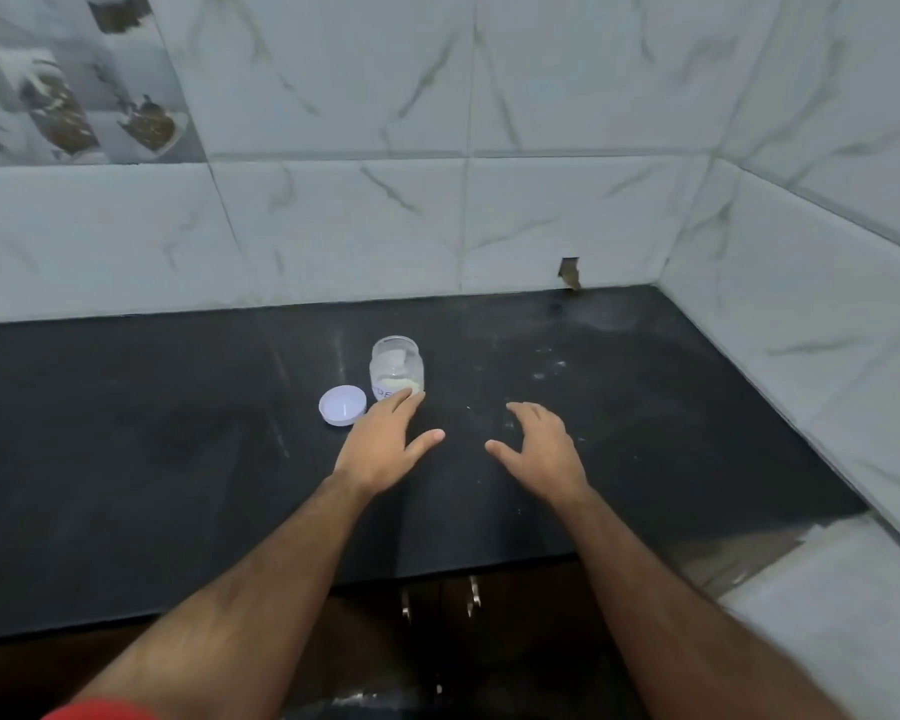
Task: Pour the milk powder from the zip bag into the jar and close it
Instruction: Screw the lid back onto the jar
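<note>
A small clear jar (396,363) stands upright and uncapped on the black counter (152,433), with a little pale powder at its bottom. Its white lid (342,405) lies upside down just left of the jar. My left hand (385,444) is flat and open over the counter, its fingertips at the jar's base in front of it. My right hand (539,446) hovers open to the right, fingers spread, holding nothing. No zip bag is in view.
White marble-look tiled walls (489,226) close the counter at the back and on the right. Faint powder specks (546,368) dot the counter right of the jar. Cabinet door handles (471,595) show below the front edge.
</note>
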Demonstrator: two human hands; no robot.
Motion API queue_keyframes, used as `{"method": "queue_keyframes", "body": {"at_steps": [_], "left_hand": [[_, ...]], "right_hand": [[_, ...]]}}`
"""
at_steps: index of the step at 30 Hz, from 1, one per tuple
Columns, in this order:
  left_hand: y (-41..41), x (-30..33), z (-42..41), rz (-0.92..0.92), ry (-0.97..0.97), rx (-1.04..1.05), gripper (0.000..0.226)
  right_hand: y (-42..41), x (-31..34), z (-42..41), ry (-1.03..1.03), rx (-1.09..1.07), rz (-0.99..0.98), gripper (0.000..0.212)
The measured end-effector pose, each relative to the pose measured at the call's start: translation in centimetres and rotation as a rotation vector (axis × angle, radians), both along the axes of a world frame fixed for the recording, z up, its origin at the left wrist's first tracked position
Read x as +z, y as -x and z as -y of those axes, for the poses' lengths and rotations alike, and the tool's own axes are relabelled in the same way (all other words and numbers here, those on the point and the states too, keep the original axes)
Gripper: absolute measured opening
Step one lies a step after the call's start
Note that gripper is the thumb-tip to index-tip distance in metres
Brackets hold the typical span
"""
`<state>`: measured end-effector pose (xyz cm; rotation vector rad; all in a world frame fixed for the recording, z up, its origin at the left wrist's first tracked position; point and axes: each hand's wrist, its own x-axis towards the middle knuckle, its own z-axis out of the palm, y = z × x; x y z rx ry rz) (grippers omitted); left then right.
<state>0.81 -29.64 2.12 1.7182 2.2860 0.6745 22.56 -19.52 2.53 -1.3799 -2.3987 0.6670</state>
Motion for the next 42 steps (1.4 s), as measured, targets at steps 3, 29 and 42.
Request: {"method": "queue_keyframes", "body": {"at_steps": [3,29,42], "left_hand": [[1.9,-0.9,0.3,0.028,-0.010,0.069,0.068],[10.9,-3.2,-3.8,0.143,0.221,0.488,0.084],[14.2,-4.2,-6.4,0.034,0.428,0.319,0.104]], "right_hand": [[2.4,-0.5,-1.0,0.049,0.036,-0.012,0.069],[17.7,-6.0,-8.0,0.444,0.111,-0.333,0.135],[20.0,-6.2,-7.0,0.305,-0.029,-0.406,0.074]]}}
